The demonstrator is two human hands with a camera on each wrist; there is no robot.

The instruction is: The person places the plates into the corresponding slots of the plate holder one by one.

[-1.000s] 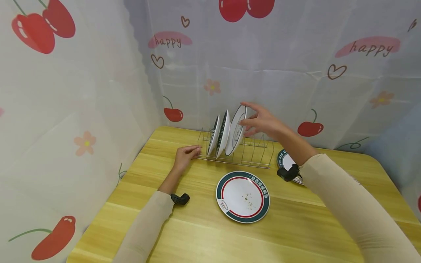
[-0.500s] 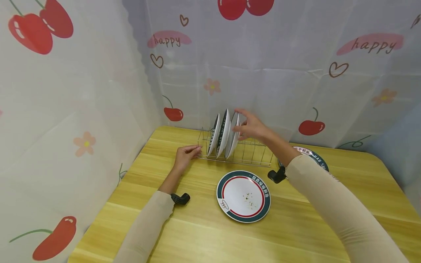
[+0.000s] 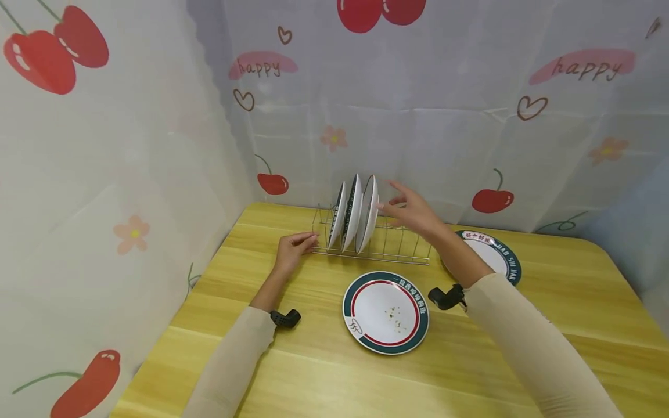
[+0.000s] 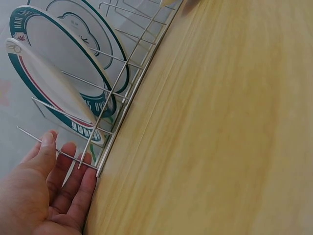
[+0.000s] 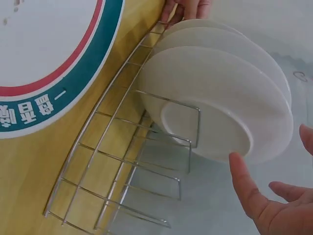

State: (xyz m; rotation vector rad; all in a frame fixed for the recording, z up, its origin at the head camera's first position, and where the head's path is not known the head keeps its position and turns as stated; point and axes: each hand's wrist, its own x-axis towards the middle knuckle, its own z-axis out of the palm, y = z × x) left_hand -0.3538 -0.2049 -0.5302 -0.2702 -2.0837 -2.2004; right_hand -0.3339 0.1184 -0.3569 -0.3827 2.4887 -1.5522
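Note:
Three plates stand on edge in a wire dish rack (image 3: 402, 260): a left plate (image 3: 337, 219), a middle plate (image 3: 353, 216) and a right plate (image 3: 369, 216). The person's left hand (image 3: 294, 251) holds the rack's left end, thumb and fingers around its wire in the left wrist view. Just right of the right plate, the right hand (image 3: 415, 213) is spread with nothing in it. In the right wrist view its fingertips come near that plate's white underside (image 5: 208, 128).
A green-rimmed plate (image 3: 373, 310) with small crumbs lies on the wooden table (image 3: 308, 371) before the rack. Another plate (image 3: 490, 253) lies at the right, partly behind the right forearm. A patterned curtain (image 3: 428, 139) hangs close behind the rack. The rack's right slots hold nothing.
The right hand has lowered the right plate into the rack, standing it upright, then let go and drawn slightly right. The left hand has stayed on the rack.

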